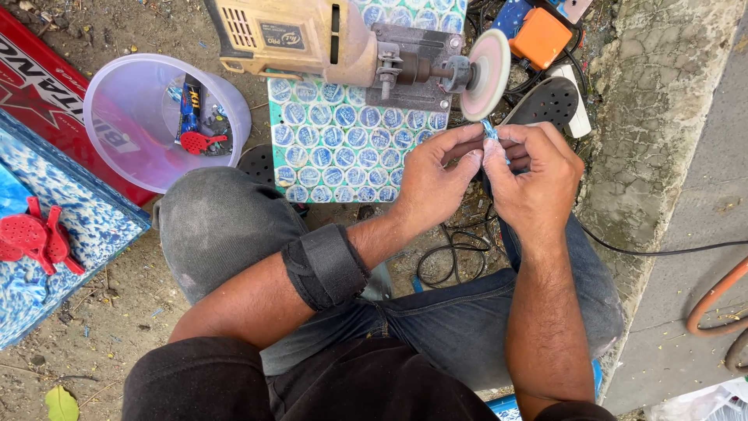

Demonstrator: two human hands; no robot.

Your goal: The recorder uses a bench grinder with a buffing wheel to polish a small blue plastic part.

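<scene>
Both hands meet just below the pink polishing wheel (486, 74). The left hand (431, 181) has its fingers (460, 140) curled in tight, thumb and forefinger pinched onto a small blue piece (490, 129). The right hand (536, 185) closes from the other side, its fingers (520, 139) bent narrow around the same piece, so the fingertips of the two hands touch each other. Only the upper end of the small blue piece shows above the fingertips; the rest is hidden between them, and its shape cannot be made out. That end sits just under the lower rim of the wheel, very close to it; whether they touch cannot be told.

The wheel is mounted on the shaft of a tan electric drill (296, 35) clamped on its side on a block patterned with blue and white circles (343, 148). A black wrap (325, 266) circles the left forearm. To the left on the ground stands a clear plastic bowl (125, 101) with small items inside, and red plastic pieces (35, 238) lie on a blue speckled board (93, 218).
</scene>
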